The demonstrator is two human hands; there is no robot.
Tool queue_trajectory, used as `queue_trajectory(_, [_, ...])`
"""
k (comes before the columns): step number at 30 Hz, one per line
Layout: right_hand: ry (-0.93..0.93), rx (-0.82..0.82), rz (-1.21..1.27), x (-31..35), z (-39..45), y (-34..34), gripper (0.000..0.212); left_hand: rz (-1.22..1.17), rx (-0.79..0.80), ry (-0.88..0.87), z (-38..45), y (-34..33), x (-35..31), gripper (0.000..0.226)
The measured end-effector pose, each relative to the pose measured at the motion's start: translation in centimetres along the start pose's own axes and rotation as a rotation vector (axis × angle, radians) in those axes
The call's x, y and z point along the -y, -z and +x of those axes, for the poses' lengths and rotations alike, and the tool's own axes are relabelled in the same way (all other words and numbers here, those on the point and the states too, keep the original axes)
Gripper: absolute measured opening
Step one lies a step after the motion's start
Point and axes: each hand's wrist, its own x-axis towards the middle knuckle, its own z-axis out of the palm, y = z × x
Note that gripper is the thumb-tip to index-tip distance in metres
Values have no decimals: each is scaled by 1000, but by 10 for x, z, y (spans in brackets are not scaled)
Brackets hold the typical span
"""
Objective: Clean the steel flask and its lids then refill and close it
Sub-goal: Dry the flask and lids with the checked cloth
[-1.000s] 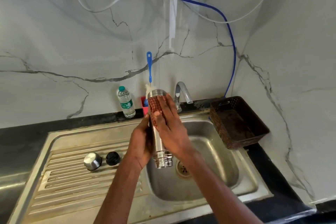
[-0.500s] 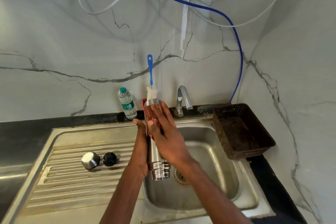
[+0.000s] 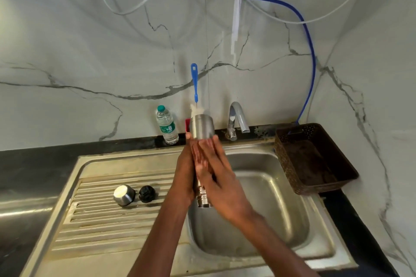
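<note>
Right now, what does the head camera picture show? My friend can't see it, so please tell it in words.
Two hands hold a steel flask over a steel sink, mouth toward the camera: the left hand grips its side, the right hand rubs along it. A steel lid and a black lid sit on the ribbed drainboard; a water bottle, tap and brown basket stand behind.

We see only our two forearms and hands. Both forearms are bare from the lower edge of the view up to the wrists, with no sleeve showing. The left hand (image 3: 183,173) and the right hand (image 3: 221,189) are bare as well: we see no glove, ring, watch or band on them. The fingers (image 3: 203,155) of the right hand look blurred.
</note>
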Motion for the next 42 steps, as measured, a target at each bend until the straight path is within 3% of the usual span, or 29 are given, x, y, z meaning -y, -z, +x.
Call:
queue_trajectory(2, [-37, -70, 36, -1, 27, 6, 57, 36, 11, -36, 0, -3, 6, 58])
queue_trajectory(6, [-54, -122, 110, -6, 78, 23, 58, 41, 14, 3, 5, 1, 9, 59])
queue_trajectory(14, [-30, 53, 106, -5, 36, -1, 55, -107, -51, 17, 1, 7, -9, 56])
queue_trajectory(17, [21, 110, 73, -9, -11, -9, 56, -126, -55, 44, 0, 14, -9, 73])
queue_trajectory(20, [43, 61, 19, -17, -26, -14, 56, -135, -71, 87, 1, 15, -4, 92])
queue_trajectory(26, [-12, -100, 58, -10, 36, 8, 54, -104, 5, 79, 1, -4, 6, 56])
queue_trajectory(31, [-26, -133, 49, 3, 70, 19, 59, -89, -16, 7, -7, -18, -4, 60])
queue_trajectory(36, [15, -7, 17, 6, 25, 7, 57, -125, -9, 0, -7, -4, -10, 60])
queue_trajectory(40, [5, 29, -52, -6, -25, -11, 59, -128, -74, 82, 5, 12, 2, 79])
queue_trajectory(42, [-9, -5, -116, -11, -29, -15, 59, -74, -103, 95, 0, 7, 7, 68])
